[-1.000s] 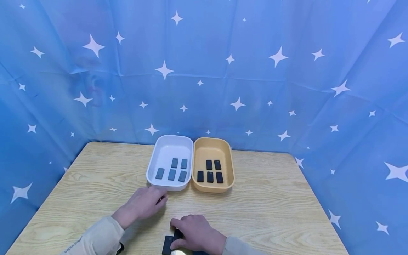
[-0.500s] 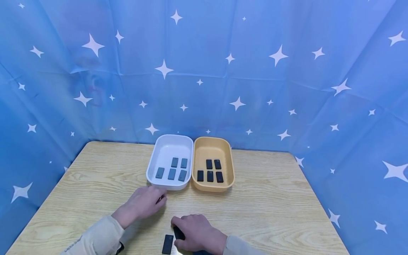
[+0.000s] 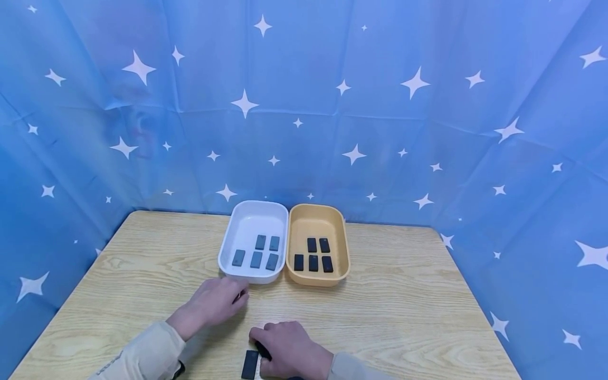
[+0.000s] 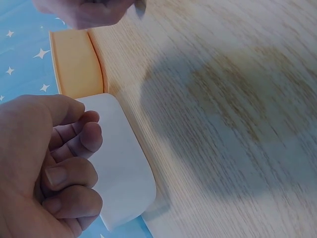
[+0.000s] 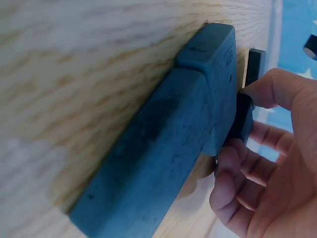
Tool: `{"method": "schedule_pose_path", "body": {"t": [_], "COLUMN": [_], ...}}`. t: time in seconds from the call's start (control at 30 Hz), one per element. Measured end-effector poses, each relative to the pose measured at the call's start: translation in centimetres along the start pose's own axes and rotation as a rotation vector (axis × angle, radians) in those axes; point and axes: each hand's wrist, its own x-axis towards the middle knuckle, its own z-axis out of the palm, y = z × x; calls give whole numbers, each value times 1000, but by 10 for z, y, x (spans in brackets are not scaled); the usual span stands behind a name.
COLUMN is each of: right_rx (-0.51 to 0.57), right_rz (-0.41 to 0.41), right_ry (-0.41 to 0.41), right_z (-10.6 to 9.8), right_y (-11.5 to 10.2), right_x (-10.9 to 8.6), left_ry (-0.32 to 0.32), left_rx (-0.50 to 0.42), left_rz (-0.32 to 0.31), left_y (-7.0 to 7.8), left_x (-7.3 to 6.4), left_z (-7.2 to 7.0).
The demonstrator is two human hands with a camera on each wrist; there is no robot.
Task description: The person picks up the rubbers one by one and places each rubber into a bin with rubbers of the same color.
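Observation:
My right hand (image 3: 290,348) pinches a black rectangular block (image 5: 241,116) between thumb and fingers, low over the front of the table. A second black block (image 3: 249,364) lies flat just left of that hand. Close to the right wrist camera are two blue-grey blocks (image 5: 143,158), end to end with their edges meeting. My left hand (image 3: 216,302) rests just in front of the white bin (image 3: 227,270), its fingers loosely curled. Nothing shows between those fingers in the left wrist view, where the right hand (image 4: 94,12) appears at the top.
Several grey blocks (image 3: 256,259) lie inside the white bin. The tan bin (image 3: 345,243) stands right against it and contains several black blocks (image 3: 313,263). Both bins sit near the back edge of the wooden table (image 3: 404,295). A blue star-patterned curtain (image 3: 304,105) surrounds the table.
My right hand has shifted slightly left with the pinched black block, which now shows partly under the fingers. A pale yellowish patch below that hand has gone from view. The left hand stays put.

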Motion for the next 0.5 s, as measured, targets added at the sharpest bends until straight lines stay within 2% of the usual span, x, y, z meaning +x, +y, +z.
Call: {"method": "schedule_pose_path", "body": {"t": [0.3, 0.5], "right_rx": [17, 39], "right_rz": [-6, 59], "right_ry": [93, 99], "right_z": [4, 1], "right_y": [-1, 5], "right_x": [-1, 1], "left_ry": [12, 12], "left_rx": [-5, 0], "left_rz": [11, 17], "left_y": [0, 1], "left_x": [0, 0], "left_z": [2, 1]}}
